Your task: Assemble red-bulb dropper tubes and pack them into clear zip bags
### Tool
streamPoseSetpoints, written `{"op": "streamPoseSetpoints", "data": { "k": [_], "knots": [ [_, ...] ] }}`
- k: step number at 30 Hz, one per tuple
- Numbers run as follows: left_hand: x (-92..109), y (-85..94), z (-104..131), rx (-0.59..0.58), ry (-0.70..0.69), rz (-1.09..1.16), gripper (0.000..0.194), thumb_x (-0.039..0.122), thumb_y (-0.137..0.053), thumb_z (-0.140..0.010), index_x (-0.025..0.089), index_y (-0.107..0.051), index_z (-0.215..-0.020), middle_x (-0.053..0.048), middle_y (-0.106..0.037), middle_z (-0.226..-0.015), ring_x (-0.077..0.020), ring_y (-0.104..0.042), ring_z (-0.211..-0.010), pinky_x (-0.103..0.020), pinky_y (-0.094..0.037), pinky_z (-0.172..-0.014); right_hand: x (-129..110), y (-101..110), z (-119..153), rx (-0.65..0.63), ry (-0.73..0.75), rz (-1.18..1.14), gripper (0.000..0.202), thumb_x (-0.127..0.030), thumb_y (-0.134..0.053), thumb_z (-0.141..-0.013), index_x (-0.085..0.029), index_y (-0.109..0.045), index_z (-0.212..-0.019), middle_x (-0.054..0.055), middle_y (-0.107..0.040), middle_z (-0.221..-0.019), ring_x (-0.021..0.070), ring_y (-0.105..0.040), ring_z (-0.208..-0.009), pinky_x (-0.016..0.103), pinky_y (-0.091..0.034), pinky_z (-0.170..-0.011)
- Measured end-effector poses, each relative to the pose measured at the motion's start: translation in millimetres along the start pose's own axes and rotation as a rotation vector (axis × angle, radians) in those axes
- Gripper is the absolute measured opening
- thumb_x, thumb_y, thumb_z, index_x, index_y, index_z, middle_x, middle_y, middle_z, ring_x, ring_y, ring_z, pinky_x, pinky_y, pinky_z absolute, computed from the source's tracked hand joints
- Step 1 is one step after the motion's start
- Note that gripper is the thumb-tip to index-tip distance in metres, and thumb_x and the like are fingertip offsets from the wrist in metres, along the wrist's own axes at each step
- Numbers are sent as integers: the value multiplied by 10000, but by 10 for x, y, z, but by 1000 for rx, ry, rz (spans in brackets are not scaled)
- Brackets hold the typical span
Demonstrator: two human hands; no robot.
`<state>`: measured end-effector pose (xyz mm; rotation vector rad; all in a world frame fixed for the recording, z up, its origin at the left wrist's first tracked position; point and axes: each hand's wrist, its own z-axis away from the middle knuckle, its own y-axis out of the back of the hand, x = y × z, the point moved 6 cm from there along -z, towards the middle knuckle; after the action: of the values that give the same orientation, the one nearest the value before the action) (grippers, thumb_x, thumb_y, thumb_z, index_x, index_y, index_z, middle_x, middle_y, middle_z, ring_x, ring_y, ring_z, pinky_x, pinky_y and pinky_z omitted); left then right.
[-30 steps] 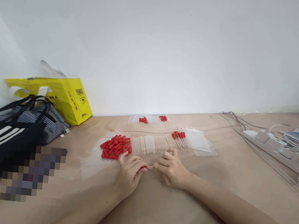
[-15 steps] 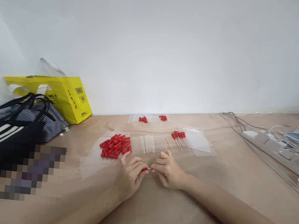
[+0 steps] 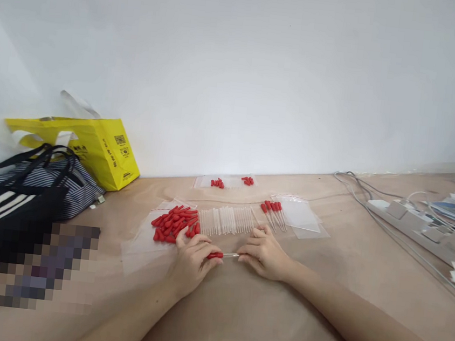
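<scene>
Between the thumb and fingers of my left hand [image 3: 193, 262] is a red rubber dropper bulb [image 3: 215, 255]. My right hand [image 3: 264, 256] pinches a clear dropper tube [image 3: 230, 255], whose left end meets the bulb's mouth. How deep the tube sits inside cannot be made out. Just beyond my left hand lies a heap of red bulbs [image 3: 175, 222]. Clear tubes [image 3: 226, 220] lie side by side in a row beyond both hands. Several droppers with red bulbs fitted [image 3: 274, 213] lie to the right of that row.
Flat plastic bags [image 3: 299, 217] lie at right, another [image 3: 142, 245] under the heap. A farther bag holds small red bulbs [image 3: 247, 181]. A yellow bag [image 3: 111, 153] and black bag [image 3: 6, 223] stand left; a power strip [image 3: 420, 226] with cables lies right.
My hands have drawn a little apart, the left one moving left and the right one right. More of the red bulb and the tube between them now shows.
</scene>
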<state>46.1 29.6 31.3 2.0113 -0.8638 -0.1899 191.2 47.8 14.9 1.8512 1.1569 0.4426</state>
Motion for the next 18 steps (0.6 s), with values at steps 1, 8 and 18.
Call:
{"op": "streamPoseSetpoints", "data": {
  "k": [1, 8, 18],
  "knots": [
    [4, -5, 0, -3, 3, 9, 83, 264, -542, -779, 239, -592, -718, 53, -666, -692, -162, -575, -773, -490, 24, -982, -4, -5, 4, 8, 1, 3, 183, -269, -447, -834, -193, -607, -788, 12, -596, -662, 140, -415, -717, 341, -225, -781],
    [124, -11, 2, 4, -6, 32, 130, 233, -499, -788, 209, -572, -684, 35, -650, -652, -149, -573, -712, -503, -4, -980, -39, -51, 12, 52, -32, -17, 192, -192, -427, -811, -166, -585, -704, 20, -567, -626, 141, -395, -690, 330, -229, -727],
    [71, 6, -5, 73, -49, -176, 167, 256, -466, -822, 304, -618, -875, 17, -676, -853, -199, -549, -878, -530, -5, -968, 41, -51, 11, -75, -116, -11, 182, -240, -457, -813, -198, -605, -716, 0, -599, -648, 130, -449, -712, 319, -210, -721]
  ]
}}
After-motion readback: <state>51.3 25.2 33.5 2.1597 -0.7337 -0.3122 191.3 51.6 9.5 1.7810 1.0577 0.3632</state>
